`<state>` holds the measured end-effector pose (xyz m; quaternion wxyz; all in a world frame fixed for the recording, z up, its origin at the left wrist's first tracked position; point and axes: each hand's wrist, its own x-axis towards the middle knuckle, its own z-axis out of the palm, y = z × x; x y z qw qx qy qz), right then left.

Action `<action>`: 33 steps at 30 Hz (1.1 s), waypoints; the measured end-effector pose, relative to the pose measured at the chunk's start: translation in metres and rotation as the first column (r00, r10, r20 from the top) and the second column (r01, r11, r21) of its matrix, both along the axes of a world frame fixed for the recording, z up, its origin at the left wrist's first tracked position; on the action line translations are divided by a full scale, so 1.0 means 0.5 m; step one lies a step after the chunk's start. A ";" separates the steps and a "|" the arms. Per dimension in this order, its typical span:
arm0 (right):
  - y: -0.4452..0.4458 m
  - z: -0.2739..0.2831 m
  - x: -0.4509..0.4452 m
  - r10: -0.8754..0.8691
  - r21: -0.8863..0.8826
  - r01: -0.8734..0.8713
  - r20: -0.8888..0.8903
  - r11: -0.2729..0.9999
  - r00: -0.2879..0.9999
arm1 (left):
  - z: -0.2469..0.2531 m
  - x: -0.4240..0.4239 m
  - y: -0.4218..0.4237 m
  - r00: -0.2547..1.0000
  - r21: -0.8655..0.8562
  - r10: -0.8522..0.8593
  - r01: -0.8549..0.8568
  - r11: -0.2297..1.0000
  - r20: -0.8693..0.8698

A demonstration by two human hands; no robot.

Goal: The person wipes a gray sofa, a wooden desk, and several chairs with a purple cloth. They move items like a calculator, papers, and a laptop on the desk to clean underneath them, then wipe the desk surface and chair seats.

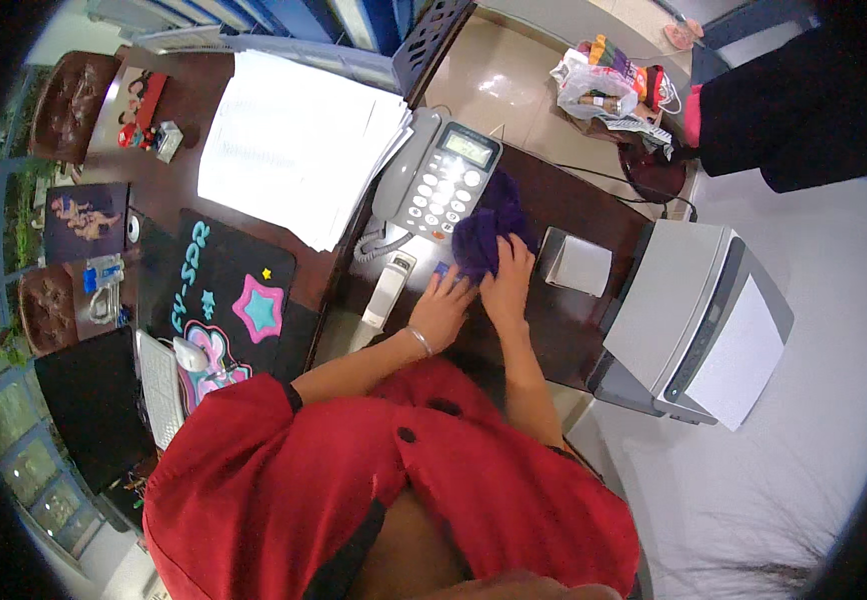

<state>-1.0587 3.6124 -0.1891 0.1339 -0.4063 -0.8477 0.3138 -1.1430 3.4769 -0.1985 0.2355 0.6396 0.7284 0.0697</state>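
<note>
A dark purple cloth (pixel 487 229) lies bunched on the dark brown desk, against the side of a grey desk telephone (pixel 441 176). My right hand (pixel 508 281) presses onto the cloth's near part, its fingers gripping the fabric. Just left of it, my left hand (pixel 445 307), with a silver bangle at the wrist, reaches to the cloth's lower left edge. A small blue item (pixel 442 268) shows at the left fingertips; whether they hold it or the cloth is unclear. A white handheld device (pixel 390 289) lies left of my left hand.
A thick paper stack (pixel 298 142) lies beyond the telephone. Right of my hands are a small white pad (pixel 583 264) and a grey printer (pixel 688 315) with cables. Leftward are a desk mat (pixel 216 277), mouse (pixel 190 354), keyboard (pixel 160 386) and monitor (pixel 96 405). Bags (pixel 613 90) sit beyond the desk.
</note>
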 end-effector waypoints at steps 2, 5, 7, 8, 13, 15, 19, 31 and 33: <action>-0.007 -0.007 0.069 0.049 -0.035 -0.051 -0.049 0.998 0.998 | 0.010 -0.002 -0.004 0.998 -0.102 -0.054 0.050 0.994 -0.032; -0.076 -0.001 0.194 0.099 -0.094 -0.098 -0.004 0.991 0.995 | 0.028 -0.007 0.001 0.993 -0.172 -0.105 0.093 0.981 -0.061; -0.123 -0.003 0.283 0.045 -0.095 -0.040 0.051 0.995 0.998 | 0.014 -0.004 -0.006 0.999 0.009 -0.021 0.021 1.000 -0.038; -0.148 0.000 0.324 -0.020 -0.080 0.027 0.086 0.996 0.996 | 0.006 0.001 -0.006 0.998 -0.015 -0.041 0.040 0.999 -0.055; -0.119 -0.025 0.379 -0.379 0.108 0.370 0.080 0.923 0.922 | -0.010 0.013 0.025 0.999 0.003 -0.009 0.009 1.000 0.031; -0.079 -0.037 0.356 -0.522 0.109 0.514 0.057 0.851 0.851 | -0.012 0.004 0.026 0.996 0.024 -0.014 0.012 1.000 0.083; -0.040 -0.079 0.327 -0.597 0.186 0.594 -0.047 0.783 0.801 | -0.013 -0.016 0.070 0.995 0.135 -0.032 0.020 0.991 0.091; 0.065 0.022 0.268 -0.575 0.031 0.620 -0.339 0.784 0.744 | 0.077 0.026 0.309 0.869 0.207 0.078 -0.202 0.957 0.489; 0.134 0.032 0.221 -0.418 0.096 0.462 -0.293 0.882 0.860 | 0.092 0.004 0.266 0.850 0.148 0.183 -0.289 0.946 0.493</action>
